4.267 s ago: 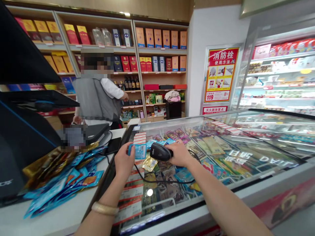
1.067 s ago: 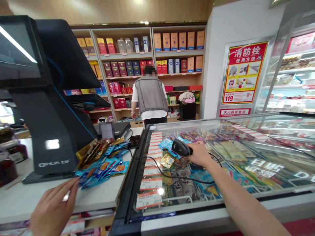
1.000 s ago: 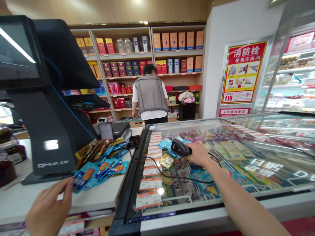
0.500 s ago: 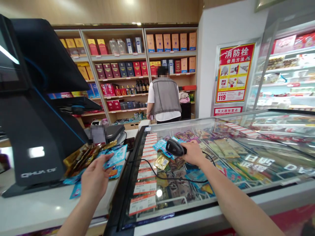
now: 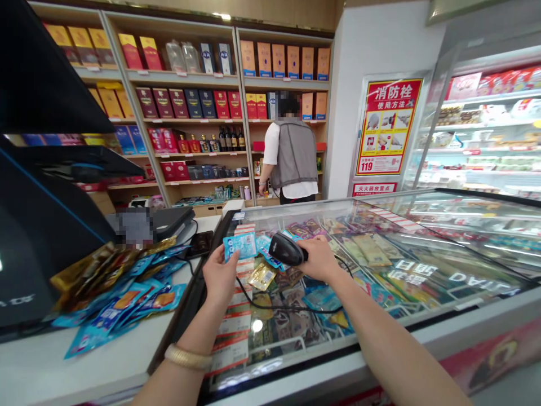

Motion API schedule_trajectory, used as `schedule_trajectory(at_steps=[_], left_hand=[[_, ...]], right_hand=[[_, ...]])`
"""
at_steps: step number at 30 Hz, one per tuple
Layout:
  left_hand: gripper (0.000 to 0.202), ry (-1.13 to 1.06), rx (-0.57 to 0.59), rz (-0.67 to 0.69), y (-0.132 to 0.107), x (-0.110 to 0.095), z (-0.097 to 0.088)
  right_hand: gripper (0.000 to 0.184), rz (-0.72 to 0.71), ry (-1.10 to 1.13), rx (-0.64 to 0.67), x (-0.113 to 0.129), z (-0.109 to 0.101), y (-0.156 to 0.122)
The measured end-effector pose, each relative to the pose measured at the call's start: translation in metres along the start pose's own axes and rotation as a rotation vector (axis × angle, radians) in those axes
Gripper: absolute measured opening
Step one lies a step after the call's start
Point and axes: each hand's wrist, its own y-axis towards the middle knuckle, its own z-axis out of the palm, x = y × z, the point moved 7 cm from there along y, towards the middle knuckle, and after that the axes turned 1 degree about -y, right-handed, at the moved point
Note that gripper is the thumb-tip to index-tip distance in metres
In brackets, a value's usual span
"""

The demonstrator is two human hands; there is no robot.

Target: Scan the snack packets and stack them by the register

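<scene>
My left hand [image 5: 220, 276] pinches a blue snack packet [image 5: 239, 246] over the left edge of the glass-topped freezer. Wrapped round the handle of a black barcode scanner [image 5: 287, 249] is my right hand [image 5: 320, 258]. The scanner's head points left, toward the packet. Beneath and behind it, more blue packets [image 5: 264, 246] lie on the glass, partly hidden. A gold packet [image 5: 261, 276] rests just in front of them. On the white counter to the left is a heap of blue packets [image 5: 127, 304] and brown-gold packets [image 5: 91, 270].
The glass freezer [image 5: 296, 349] stretches to the right, with the scanner's black cable [image 5: 291, 308] looping across it. A dark register [image 5: 38, 225] stands at the left, beside a black phone-like object [image 5: 200, 243]. A person in a grey vest [image 5: 295, 155] stands at the shelves behind.
My left hand has moved right from the counter heap to the freezer, bringing a blue packet beside the scanner. The view has shifted. The person behind has turned slightly left.
</scene>
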Motion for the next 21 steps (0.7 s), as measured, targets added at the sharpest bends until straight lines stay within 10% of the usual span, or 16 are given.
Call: schedule_trajectory(at_steps=[21], left_hand=[[0.039,0.198,0.083,0.143,-0.004,-0.005,0.000]], right_hand=[[0.023,-0.075,-0.023,0.080,0.015,0.005,-0.001]])
